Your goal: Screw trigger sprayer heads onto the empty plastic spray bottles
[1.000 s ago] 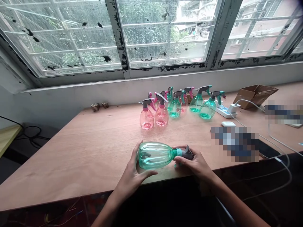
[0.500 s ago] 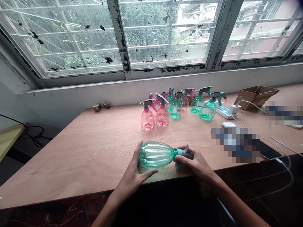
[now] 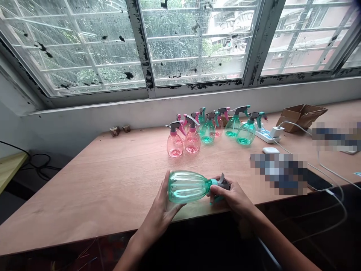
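A clear green spray bottle [image 3: 188,187] lies on its side in the air above the table's front edge, its base to the left. My left hand [image 3: 160,205] cups the base end, fingers behind it and the thumb along its lower side. At the other end, my right hand [image 3: 229,194] is closed around the grey and green spray head [image 3: 222,183]. The palm side of the right fingers is partly hidden. Behind the hands stand pink spray bottles [image 3: 175,145] and green spray bottles [image 3: 246,133], upright in a loose group.
On the right are a white power strip [image 3: 267,135], an open cardboard box [image 3: 301,116], a white case [image 3: 270,150] and a phone [image 3: 318,180] with a cable. Two small blocks [image 3: 114,131] sit near the wall. The wooden table [image 3: 98,188] ends just below my hands.
My left thumb has moved in under the bottle, and the left hand sits closer around its base. My right hand keeps its hold. The whole view has shifted slightly.
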A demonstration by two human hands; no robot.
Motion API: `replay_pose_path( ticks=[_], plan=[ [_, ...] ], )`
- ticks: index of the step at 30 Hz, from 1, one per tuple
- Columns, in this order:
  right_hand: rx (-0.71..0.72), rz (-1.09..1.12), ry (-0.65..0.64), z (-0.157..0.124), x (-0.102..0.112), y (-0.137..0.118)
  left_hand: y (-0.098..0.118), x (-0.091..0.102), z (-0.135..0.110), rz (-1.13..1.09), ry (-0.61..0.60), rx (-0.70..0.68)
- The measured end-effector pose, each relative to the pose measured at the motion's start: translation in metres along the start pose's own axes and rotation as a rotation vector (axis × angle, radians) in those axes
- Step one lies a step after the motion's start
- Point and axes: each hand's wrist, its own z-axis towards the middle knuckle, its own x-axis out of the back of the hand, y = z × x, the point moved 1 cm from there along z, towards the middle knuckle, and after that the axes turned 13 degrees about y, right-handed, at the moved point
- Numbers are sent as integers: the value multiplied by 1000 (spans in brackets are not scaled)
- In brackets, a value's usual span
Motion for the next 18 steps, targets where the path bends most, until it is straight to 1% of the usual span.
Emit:
replay_pose_path(
  ticks=[4,5,6,7,10,11,12,13,14,16,18],
  plan=[
    [-1,13,-13,0,0,1,-1,1,-2,10,-8,11],
    [-3,11,-15,0,0,0,-1,2,-3,13,-5,-5],
    [-9,13,-14,0,0,0,-1,3,-3,27,9,-55],
    [-19,20,-13,1,1,0,1,5,-3,57,28,-144],
    [-93,71,-41,1,5,0,8,8,-8,207,89,-547],
    [-120,88,-56,1,5,1,11,9,-10,243,100,-650],
    [-138,101,-63,0,5,0,15,9,-12,257,99,-704],
    [-144,110,-53,-2,5,0,18,9,-13,247,88,-697],
    [-140,106,-28,-4,4,-2,21,9,-15,216,73,-630],
    [-77,38,49,-11,3,-7,25,8,-15,82,25,-376],
    [92,-147,122,-19,1,-13,27,6,-14,-107,0,-91]
  ],
)
